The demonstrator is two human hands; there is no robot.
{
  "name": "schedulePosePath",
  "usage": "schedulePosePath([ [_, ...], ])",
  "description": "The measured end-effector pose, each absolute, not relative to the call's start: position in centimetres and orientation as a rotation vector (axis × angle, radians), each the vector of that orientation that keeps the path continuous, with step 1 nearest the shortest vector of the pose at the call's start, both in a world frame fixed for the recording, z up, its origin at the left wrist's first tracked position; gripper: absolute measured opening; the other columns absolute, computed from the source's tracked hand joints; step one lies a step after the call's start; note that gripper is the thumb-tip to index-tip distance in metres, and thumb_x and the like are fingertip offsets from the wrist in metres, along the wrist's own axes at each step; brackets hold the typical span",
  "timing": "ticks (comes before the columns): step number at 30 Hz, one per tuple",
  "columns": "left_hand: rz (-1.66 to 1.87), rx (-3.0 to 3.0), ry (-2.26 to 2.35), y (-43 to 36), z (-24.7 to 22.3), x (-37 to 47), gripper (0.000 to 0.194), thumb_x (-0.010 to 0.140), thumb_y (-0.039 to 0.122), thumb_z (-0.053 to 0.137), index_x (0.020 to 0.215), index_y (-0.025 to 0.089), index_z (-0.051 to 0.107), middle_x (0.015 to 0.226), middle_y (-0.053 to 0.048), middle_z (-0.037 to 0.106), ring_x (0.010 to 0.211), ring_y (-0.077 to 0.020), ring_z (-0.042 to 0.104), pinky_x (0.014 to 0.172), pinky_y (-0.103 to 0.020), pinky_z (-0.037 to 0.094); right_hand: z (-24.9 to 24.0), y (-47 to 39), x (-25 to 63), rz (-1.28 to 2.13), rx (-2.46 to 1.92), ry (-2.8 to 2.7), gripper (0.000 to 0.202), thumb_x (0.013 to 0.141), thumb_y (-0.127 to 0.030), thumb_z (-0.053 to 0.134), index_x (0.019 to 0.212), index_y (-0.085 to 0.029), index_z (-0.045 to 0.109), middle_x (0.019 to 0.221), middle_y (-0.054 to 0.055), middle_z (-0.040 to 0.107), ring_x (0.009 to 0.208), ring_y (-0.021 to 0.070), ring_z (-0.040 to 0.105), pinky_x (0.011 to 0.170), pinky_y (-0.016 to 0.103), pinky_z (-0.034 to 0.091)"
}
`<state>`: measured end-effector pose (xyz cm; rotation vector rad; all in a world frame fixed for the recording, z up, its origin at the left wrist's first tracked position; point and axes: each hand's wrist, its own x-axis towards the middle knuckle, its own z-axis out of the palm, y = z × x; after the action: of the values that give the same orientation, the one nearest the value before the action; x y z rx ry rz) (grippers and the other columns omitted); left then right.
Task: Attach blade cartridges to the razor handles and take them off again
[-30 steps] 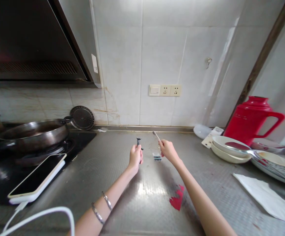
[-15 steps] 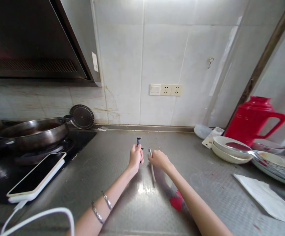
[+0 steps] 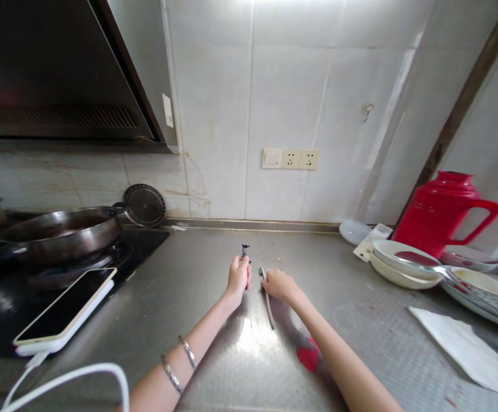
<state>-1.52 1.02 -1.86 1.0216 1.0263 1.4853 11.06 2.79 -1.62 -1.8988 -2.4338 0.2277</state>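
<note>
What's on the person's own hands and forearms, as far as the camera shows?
The left hand is bare; two silvery bangles sit on that forearm. The right hand is bare too, with nothing on its wrist. No sleeves show on either forearm.

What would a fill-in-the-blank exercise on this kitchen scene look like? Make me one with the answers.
The slim rod is in the person's ____ hand.
Two bracelets circle the ____ forearm.
The jug behind the stacked dishes is coloured ____.
Beside the wall switch are ____ sockets.

Missing words: right; left; red; two.
</note>
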Motion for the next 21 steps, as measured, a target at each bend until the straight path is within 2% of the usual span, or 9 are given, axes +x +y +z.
schedulePosePath([
  [3,1.464,1.083,1.023,1.6,-2.3,-2.0,0.028,0.076,0.045,0.051,0.073,0.02,0.039,0.047,0.01,0.039,0.029,-0.0027,0.029,0.029,-0.014,0.021,-0.7,3.6,12.4,0.214,-1.918,-2.362,0.036,0.081,-0.038,0.04,0.082,-0.015,0.068,0.086,0.016,0.068,0.081,0.0245,0.064,0.062,0.027,0.044],
  [6,1.454,1.156,1.019,2.7,-2.8,-2.5,0.025,0.075,0.042,0.052,0.075,0.019,0.042,0.048,0.009,0.042,0.032,-0.004,0.035,0.034,-0.015,0.026,0.7,4.9,14.4,0.132,-1.866,-2.279,0.037,0.081,-0.04,0.04,0.076,-0.017,0.068,0.082,0.012,0.068,0.079,0.0214,0.063,0.06,0.024,0.041],
  [9,1.502,1.171,1.002,4.0,-2.9,-2.9,0.021,0.074,0.038,0.054,0.075,0.017,0.047,0.054,0.006,0.049,0.045,-0.006,0.047,0.046,-0.016,0.036,1.4,6.3,16.2,0.13,-1.739,-2.303,0.03,0.079,-0.038,0.044,0.081,-0.02,0.068,0.083,0.008,0.068,0.077,0.0179,0.062,0.059,0.022,0.039],
  [11,1.516,1.168,0.987,4.8,-2.8,-3.0,0.021,0.073,0.036,0.055,0.076,0.016,0.05,0.059,0.003,0.052,0.052,-0.0071,0.051,0.052,-0.017,0.038,1.2,7.0,16.8,0.193,-1.669,-2.364,0.026,0.077,-0.035,0.048,0.083,-0.021,0.069,0.084,0.005,0.069,0.077,0.0159,0.062,0.06,0.021,0.039],
  [17,1.499,1.165,0.991,5.3,-2.9,-3.0,0.024,0.069,0.036,0.06,0.08,0.016,0.055,0.061,0.001,0.056,0.056,-0.0099,0.053,0.053,-0.019,0.036,-0.8,7.9,17.0,0.337,-1.524,-2.494,0.022,0.075,-0.024,0.05,0.084,-0.021,0.07,0.086,0.003,0.068,0.079,0.0138,0.061,0.066,0.019,0.039],
  [21,1.496,1.171,0.984,4.9,-3.4,-3.2,0.023,0.07,0.034,0.059,0.083,0.016,0.056,0.062,0.0,0.058,0.058,-0.0108,0.055,0.054,-0.019,0.036,-1.4,7.8,17.2,0.362,-1.468,-2.521,0.022,0.076,-0.024,0.05,0.085,-0.022,0.07,0.09,0.002,0.068,0.082,0.0133,0.06,0.069,0.018,0.04],
])
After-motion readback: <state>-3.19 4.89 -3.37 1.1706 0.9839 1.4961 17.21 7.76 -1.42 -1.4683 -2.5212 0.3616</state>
